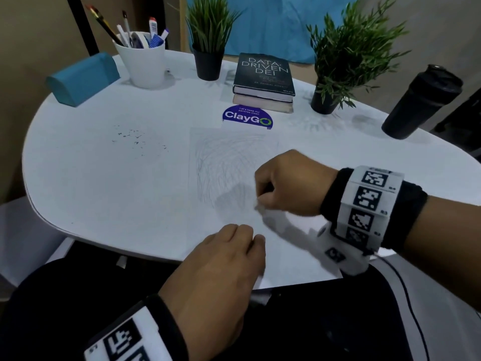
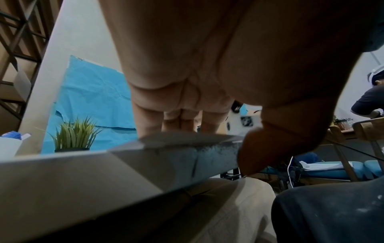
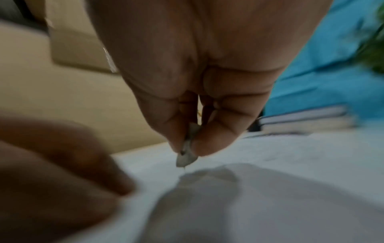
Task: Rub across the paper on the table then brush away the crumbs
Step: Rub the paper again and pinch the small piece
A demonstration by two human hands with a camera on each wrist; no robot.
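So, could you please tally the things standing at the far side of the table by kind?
Potted plants: 2
Books, stacked: 2
White pen cup: 1
Teal case: 1
Black bottle: 1
Total: 7

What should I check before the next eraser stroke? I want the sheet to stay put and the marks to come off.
1. Eraser pinched in right hand: ok.
2. Eraser tip touching paper: cannot tell.
3. Left hand pressing the paper's near edge: ok.
4. Pencil scribbles cleared: not ok, still visible.
5. Crumbs brushed off table: not ok.
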